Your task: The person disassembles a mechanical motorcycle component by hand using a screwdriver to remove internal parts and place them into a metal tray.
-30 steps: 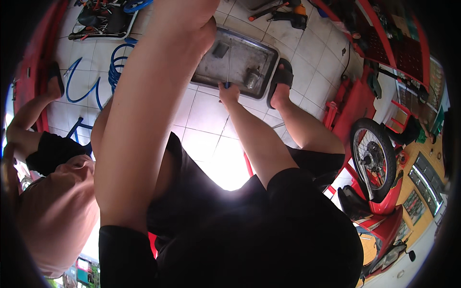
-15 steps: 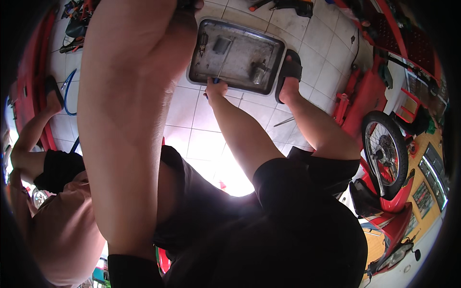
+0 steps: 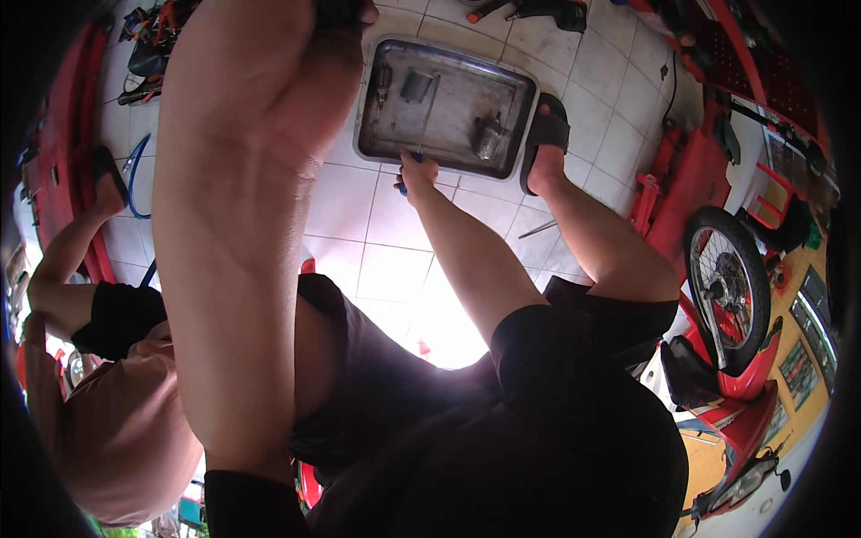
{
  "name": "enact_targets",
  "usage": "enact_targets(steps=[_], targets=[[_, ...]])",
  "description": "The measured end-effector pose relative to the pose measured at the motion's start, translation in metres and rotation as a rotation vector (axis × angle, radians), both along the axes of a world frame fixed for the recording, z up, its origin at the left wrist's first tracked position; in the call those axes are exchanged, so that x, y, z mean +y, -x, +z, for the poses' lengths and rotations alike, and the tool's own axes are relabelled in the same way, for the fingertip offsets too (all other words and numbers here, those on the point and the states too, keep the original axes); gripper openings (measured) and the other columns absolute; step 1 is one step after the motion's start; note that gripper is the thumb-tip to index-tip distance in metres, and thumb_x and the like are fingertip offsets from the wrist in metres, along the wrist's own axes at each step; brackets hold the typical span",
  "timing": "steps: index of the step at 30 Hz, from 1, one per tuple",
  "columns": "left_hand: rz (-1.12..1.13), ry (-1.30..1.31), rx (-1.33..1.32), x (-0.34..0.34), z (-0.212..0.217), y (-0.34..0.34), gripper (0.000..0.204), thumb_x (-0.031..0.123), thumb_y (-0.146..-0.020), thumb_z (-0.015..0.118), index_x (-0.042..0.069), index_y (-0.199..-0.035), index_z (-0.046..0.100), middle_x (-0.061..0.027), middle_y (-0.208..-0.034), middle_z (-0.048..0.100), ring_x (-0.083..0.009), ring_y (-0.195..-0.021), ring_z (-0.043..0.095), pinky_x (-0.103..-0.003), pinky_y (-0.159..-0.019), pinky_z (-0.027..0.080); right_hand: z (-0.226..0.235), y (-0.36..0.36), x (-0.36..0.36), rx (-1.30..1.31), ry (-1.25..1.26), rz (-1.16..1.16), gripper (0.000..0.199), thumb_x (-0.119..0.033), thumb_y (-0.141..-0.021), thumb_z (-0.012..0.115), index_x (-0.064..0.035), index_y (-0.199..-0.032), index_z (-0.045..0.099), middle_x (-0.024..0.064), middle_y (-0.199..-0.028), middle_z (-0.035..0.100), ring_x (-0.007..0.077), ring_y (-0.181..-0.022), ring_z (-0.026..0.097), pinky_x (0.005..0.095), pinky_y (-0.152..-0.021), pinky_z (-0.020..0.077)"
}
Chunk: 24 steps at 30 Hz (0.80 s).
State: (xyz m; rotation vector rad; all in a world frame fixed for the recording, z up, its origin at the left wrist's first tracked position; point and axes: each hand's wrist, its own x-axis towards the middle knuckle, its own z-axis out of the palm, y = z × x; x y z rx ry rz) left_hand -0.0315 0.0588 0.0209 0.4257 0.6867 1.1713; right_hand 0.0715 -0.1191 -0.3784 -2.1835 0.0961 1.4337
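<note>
My left forearm (image 3: 238,269) rises very close to the view. My left hand (image 3: 309,72) is cut off by the top edge, and one fingertip curls by a dark object (image 3: 339,13) that I cannot make out. Lower and farther away, my right hand (image 3: 419,173) is closed round the blue handle of a screwdriver (image 3: 429,112). Its long thin shaft reaches over the near rim of a grey metal tray (image 3: 448,164). Inside lie a dark rectangular piece (image 3: 417,87), a small metal cylinder (image 3: 383,82) and a larger metal part (image 3: 489,136).
A sandalled foot (image 3: 545,148) stands right of the tray. At left crouches a person in a pink shirt (image 3: 134,430), near a blue hose (image 3: 134,179). A power tool (image 3: 560,13) lies beyond the tray. On the right are a motorcycle wheel (image 3: 728,291) and red stands (image 3: 682,170).
The whole view has shifted slightly, moving the tray and floor a little to the right. My right hand still grips the screwdriver, its handle now turned slightly. My left arm stays raised.
</note>
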Motion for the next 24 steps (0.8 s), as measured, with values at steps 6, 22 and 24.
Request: enact_targets(steps=[6, 22, 24], targets=[[0.023, 0.171, -0.006, 0.01, -0.014, -0.002, 0.023, -0.008, -0.085, 0.067, -0.006, -0.107, 0.066, -0.0121, -0.1, 0.072, -0.0214, -0.091, 0.068, -0.033, -0.088, 0.052, 0.009, -0.046, -0.02, -0.196, -0.141, 0.307, 0.035, -0.033, -0.089, 0.079, 0.0008, -0.087, 0.067, 0.0103, -0.064, 0.064, 0.0211, -0.05, 0.064, 0.0387, -0.044, 0.0553], [0.188, -0.045, 0.539, 0.019, -0.017, 0.003, 0.049, -0.002, -0.072, 0.084, -0.002, -0.116, 0.062, -0.0045, -0.099, 0.06, -0.0146, -0.083, 0.059, -0.029, -0.078, 0.05, 0.329, -0.16, 0.097, -0.027, -0.641, 0.367, 0.05, -0.015, -0.101, 0.061, -0.0029, -0.148, 0.05, 0.0063, -0.11, 0.066, 0.0103, -0.077, 0.056, 0.0243, -0.066, 0.0458], [0.171, -0.182, 0.666, 0.02, -0.028, 0.005, 0.049, 0.001, -0.071, 0.085, -0.002, -0.114, 0.063, -0.0034, -0.098, 0.06, -0.0128, -0.085, 0.057, -0.028, -0.078, 0.05, 0.383, -0.149, 0.093, -0.027, -0.711, 0.452, 0.048, -0.015, -0.101, 0.061, -0.0026, -0.147, 0.052, 0.0018, -0.101, 0.066, 0.0033, -0.064, 0.051, 0.0197, -0.057, 0.0399]])
